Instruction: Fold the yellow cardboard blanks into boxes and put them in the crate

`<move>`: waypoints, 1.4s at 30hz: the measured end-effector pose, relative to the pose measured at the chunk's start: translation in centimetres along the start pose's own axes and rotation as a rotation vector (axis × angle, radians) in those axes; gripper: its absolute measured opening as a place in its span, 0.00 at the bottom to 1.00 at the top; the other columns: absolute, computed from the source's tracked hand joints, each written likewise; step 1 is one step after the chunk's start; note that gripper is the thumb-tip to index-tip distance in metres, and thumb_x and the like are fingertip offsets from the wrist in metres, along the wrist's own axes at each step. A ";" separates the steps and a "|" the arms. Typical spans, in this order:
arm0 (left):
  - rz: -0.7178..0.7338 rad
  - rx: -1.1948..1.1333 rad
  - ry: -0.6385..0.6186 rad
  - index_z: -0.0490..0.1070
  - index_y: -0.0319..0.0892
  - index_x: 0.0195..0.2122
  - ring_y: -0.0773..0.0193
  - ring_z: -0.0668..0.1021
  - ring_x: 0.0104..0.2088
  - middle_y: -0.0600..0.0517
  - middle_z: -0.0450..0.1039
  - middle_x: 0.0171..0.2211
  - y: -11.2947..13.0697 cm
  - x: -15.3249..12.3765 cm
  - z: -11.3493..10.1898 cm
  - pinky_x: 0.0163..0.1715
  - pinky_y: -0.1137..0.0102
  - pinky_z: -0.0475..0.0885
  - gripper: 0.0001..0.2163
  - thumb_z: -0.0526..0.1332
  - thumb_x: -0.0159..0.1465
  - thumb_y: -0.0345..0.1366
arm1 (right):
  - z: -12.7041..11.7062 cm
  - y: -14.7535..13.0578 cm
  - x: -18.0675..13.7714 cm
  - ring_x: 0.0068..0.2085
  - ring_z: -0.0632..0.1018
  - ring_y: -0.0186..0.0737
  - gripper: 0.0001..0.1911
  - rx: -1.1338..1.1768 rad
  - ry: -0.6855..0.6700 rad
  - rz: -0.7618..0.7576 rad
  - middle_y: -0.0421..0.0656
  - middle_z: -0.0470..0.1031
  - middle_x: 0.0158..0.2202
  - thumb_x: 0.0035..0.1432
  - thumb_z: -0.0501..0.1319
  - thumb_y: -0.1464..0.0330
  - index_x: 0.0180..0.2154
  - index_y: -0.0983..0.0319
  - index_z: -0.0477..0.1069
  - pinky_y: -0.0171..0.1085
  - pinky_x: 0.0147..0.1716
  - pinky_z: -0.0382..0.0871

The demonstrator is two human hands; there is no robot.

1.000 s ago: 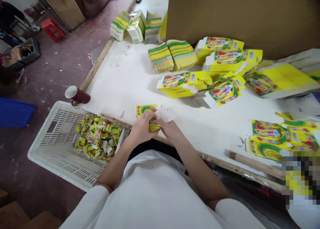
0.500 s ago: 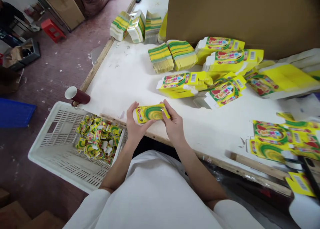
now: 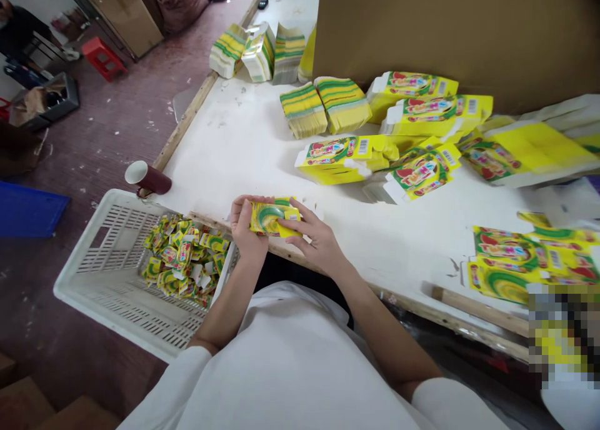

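A small yellow and green carton is held at the near edge of the white table. My left hand grips its left end with the fingers curled over the top. My right hand holds its right end, fingertips pressing on the lower corner. Just left of my hands, below the table edge, a white slatted basket holds several folded small cartons of the same print.
Stacks of flat carton blanks and bigger folded yellow boxes lie across the table's far side before a tall brown cardboard sheet. More flat blanks lie at the right. A maroon cup lies beside the basket.
The carton went from being folded low at the table edge, to lifted flat between both hands, to now held slightly lower and leftward, nearer the basket.
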State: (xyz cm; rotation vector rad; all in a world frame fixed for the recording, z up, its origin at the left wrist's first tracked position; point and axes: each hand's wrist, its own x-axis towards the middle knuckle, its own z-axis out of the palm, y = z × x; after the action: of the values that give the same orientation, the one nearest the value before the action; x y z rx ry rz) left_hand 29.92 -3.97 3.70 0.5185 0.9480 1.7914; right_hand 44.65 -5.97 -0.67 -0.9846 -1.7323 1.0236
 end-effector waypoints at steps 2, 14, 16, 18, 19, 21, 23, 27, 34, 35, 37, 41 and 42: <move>0.004 0.008 -0.002 0.72 0.44 0.34 0.63 0.81 0.35 0.56 0.77 0.31 -0.2 -0.1 0.0 0.49 0.59 0.77 0.10 0.70 0.58 0.42 | 0.3 0.0 0.2 0.66 0.69 0.53 0.17 0.048 0.055 0.035 0.50 0.64 0.68 0.62 0.64 0.56 0.50 0.54 0.79 0.51 0.61 0.69; -0.016 0.070 0.030 0.71 0.45 0.36 0.63 0.80 0.32 0.56 0.75 0.29 0.7 0.6 -1.3 0.44 0.61 0.77 0.11 0.71 0.55 0.39 | 2.7 -0.2 1.2 0.53 0.77 0.49 0.43 0.311 0.059 0.227 0.53 0.68 0.60 0.49 0.73 0.53 0.62 0.57 0.61 0.48 0.53 0.74; 0.059 0.168 0.066 0.70 0.45 0.37 0.64 0.80 0.31 0.57 0.74 0.29 2.6 1.0 -3.2 0.43 0.59 0.77 0.12 0.70 0.56 0.39 | 2.1 0.6 1.3 0.54 0.77 0.49 0.48 0.257 -0.020 0.206 0.53 0.68 0.61 0.48 0.74 0.55 0.66 0.56 0.56 0.50 0.57 0.72; 0.207 0.356 0.143 0.69 0.45 0.39 0.64 0.79 0.31 0.57 0.73 0.30 5.4 1.5 -6.4 0.44 0.59 0.77 0.11 0.67 0.58 0.41 | 1.5 1.8 1.3 0.53 0.77 0.50 0.40 0.107 0.005 0.215 0.51 0.73 0.57 0.54 0.71 0.59 0.65 0.57 0.59 0.52 0.58 0.70; 0.301 0.475 0.216 0.68 0.45 0.39 0.64 0.79 0.31 0.57 0.73 0.31 6.9 1.8 -8.4 0.44 0.60 0.77 0.11 0.66 0.59 0.42 | 1.3 2.5 1.3 0.53 0.77 0.51 0.34 -0.005 0.041 0.221 0.50 0.75 0.54 0.57 0.68 0.62 0.63 0.57 0.62 0.53 0.58 0.69; 0.391 0.787 0.352 0.67 0.44 0.42 0.62 0.79 0.35 0.55 0.74 0.33 10.0 2.2 -12.7 0.48 0.59 0.75 0.14 0.66 0.60 0.44 | 1.1 3.9 1.3 0.53 0.75 0.55 0.27 -0.233 0.055 0.220 0.52 0.76 0.51 0.59 0.65 0.67 0.60 0.60 0.66 0.57 0.57 0.68; 0.398 1.122 0.434 0.65 0.42 0.48 0.56 0.78 0.48 0.49 0.74 0.44 12.2 2.3 -16.4 0.57 0.56 0.69 0.25 0.71 0.53 0.44 | 1.4 5.0 1.3 0.52 0.75 0.58 0.24 -0.403 0.023 0.209 0.54 0.77 0.50 0.60 0.63 0.71 0.58 0.61 0.68 0.59 0.56 0.67; 0.456 1.270 0.533 0.62 0.40 0.54 0.51 0.72 0.59 0.41 0.69 0.55 12.5 1.6 -18.3 0.61 0.54 0.65 0.32 0.73 0.51 0.42 | 2.1 5.7 1.5 0.48 0.75 0.57 0.23 -0.534 -0.010 0.176 0.54 0.77 0.46 0.60 0.59 0.75 0.57 0.62 0.70 0.58 0.54 0.68; 0.174 0.713 0.101 0.68 0.45 0.52 0.64 0.77 0.49 0.47 0.74 0.47 3.2 -0.9 -10.5 0.52 0.68 0.71 0.23 0.71 0.58 0.42 | 1.5 4.6 1.0 0.49 0.76 0.55 0.22 -0.448 0.028 0.185 0.53 0.73 0.47 0.60 0.58 0.74 0.56 0.62 0.69 0.54 0.52 0.72; 0.098 0.628 0.072 0.68 0.44 0.51 0.65 0.78 0.48 0.48 0.75 0.46 1.8 -1.2 -9.6 0.51 0.69 0.71 0.23 0.72 0.57 0.42 | 1.4 4.3 0.9 0.49 0.76 0.55 0.22 -0.423 0.037 0.184 0.53 0.73 0.47 0.60 0.59 0.74 0.56 0.62 0.69 0.54 0.52 0.72; -0.026 0.453 0.080 0.68 0.44 0.49 0.66 0.79 0.46 0.49 0.75 0.44 -0.6 -1.7 -8.1 0.51 0.69 0.71 0.24 0.74 0.55 0.41 | 1.1 3.6 0.8 0.49 0.76 0.55 0.22 -0.380 0.046 0.165 0.53 0.73 0.47 0.59 0.59 0.74 0.56 0.62 0.69 0.54 0.52 0.73; -0.183 0.191 0.086 0.70 0.44 0.49 0.62 0.80 0.49 0.48 0.77 0.47 -3.1 -1.6 -5.0 0.55 0.65 0.71 0.25 0.75 0.52 0.41 | 0.9 1.8 0.9 0.51 0.75 0.55 0.21 -0.336 0.017 0.068 0.51 0.73 0.47 0.59 0.61 0.74 0.55 0.58 0.69 0.54 0.53 0.73; -0.211 0.149 0.066 0.70 0.44 0.51 0.60 0.79 0.51 0.46 0.77 0.49 -3.3 -1.4 -4.3 0.56 0.63 0.71 0.26 0.74 0.53 0.42 | 1.0 1.3 0.9 0.51 0.74 0.55 0.21 -0.327 0.013 0.046 0.50 0.73 0.47 0.59 0.61 0.74 0.54 0.57 0.69 0.54 0.54 0.72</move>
State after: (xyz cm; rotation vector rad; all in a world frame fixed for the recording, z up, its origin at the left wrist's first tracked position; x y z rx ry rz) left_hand 29.28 -6.21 -1.39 0.4368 1.1454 1.5648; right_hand 43.67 -4.94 -1.94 -1.2367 -1.9120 0.7725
